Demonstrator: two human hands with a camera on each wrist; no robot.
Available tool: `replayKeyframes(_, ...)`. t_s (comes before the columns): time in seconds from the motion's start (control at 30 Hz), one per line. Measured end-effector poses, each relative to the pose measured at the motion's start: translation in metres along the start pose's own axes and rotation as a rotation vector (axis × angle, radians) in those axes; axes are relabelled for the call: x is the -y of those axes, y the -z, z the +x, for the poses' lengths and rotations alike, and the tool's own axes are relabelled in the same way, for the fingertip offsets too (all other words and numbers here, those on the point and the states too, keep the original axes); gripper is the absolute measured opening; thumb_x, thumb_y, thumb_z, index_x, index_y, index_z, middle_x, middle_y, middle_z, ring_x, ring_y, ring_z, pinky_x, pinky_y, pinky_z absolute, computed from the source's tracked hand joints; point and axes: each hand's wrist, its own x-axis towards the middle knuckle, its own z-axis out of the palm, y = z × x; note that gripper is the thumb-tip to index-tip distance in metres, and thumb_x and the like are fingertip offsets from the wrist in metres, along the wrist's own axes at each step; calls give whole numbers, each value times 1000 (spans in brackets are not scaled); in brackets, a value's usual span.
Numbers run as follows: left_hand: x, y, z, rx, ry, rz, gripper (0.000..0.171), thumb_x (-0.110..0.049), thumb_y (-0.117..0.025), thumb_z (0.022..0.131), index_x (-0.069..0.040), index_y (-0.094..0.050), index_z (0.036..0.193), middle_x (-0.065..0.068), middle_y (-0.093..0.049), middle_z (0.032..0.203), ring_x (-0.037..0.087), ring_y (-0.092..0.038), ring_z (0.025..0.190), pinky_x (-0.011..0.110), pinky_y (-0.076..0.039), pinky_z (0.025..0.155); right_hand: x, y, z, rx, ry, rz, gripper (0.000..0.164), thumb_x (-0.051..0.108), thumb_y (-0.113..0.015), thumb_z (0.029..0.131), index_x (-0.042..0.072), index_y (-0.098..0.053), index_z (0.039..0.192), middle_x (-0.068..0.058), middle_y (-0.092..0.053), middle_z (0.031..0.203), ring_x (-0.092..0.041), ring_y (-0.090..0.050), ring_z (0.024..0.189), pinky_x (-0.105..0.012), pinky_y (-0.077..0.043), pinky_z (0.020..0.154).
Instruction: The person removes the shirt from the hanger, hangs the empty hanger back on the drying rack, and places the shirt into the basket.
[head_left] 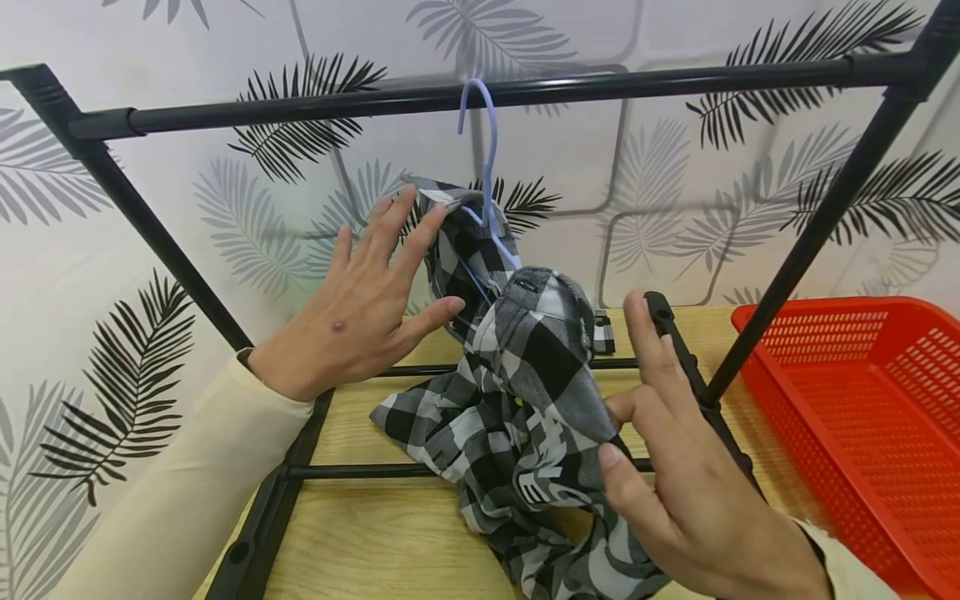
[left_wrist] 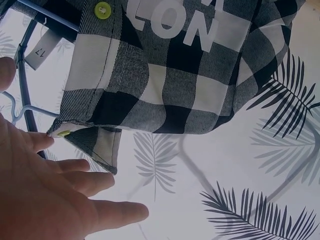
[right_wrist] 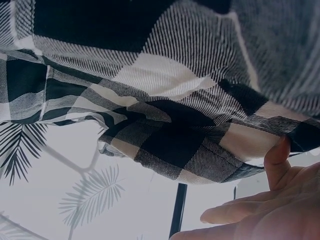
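A black, white and grey checked shirt (head_left: 547, 333) hangs by a light blue hanger (head_left: 491, 158) hooked over a black rail (head_left: 660, 85). Its lower part bunches down toward the tabletop. My left hand (head_left: 367, 292) has its fingers spread, the fingertips right at the collar on the left. In the left wrist view a yellow-green button (left_wrist: 103, 10) and white letters show on the cloth. On the other side, my right hand (head_left: 690, 475) pinches a pointed edge of the shirt between index finger and thumb, other fingers extended. The right wrist view shows the bent index finger (right_wrist: 278, 157) against the cloth.
The black rack's slanted side posts (head_left: 817, 200) stand left and right, with lower crossbars (head_left: 360, 472) near the wooden tabletop (head_left: 390, 533). A red plastic basket (head_left: 817, 450) stands at the right. Behind is a leaf-patterned wall (head_left: 555, 42).
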Motion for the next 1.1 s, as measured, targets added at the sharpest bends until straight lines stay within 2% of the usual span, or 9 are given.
replayKeyframes(0.33,-2,0,5,-2,-3,9,74,-41,-53,103,-10,-18,160,19,-3,165,38,-4,152,68,-5,114,1,-1,0,-21,45,-25,13,1,-48,85,5,-51,97,-18,0,166,-41,-1,151,-57,3,118)
replayKeyframes(0.63,-4,-1,8,-23,-15,9,65,-38,-49,105,-8,-25,158,20,-7,165,39,-6,151,68,-4,114,1,1,-1,13,-14,-4,19,-1,-51,83,9,-52,99,-12,5,167,-36,3,152,-59,5,117)
replayKeyframes(0.87,-5,-1,12,-67,-42,17,59,-36,-46,107,-7,-31,155,23,-13,163,38,-7,151,68,-4,114,-1,-4,0,-39,86,-20,7,5,-46,90,5,-52,95,-21,-2,165,-44,-3,150,-55,2,119)
replayKeyframes(1.1,-6,-1,11,-96,-60,17,56,-33,-47,106,-5,-36,153,24,-17,162,38,-8,151,68,-4,114,0,-4,0,-38,75,-10,10,3,-47,86,5,-52,94,-20,-2,165,-43,-2,150,-58,2,118)
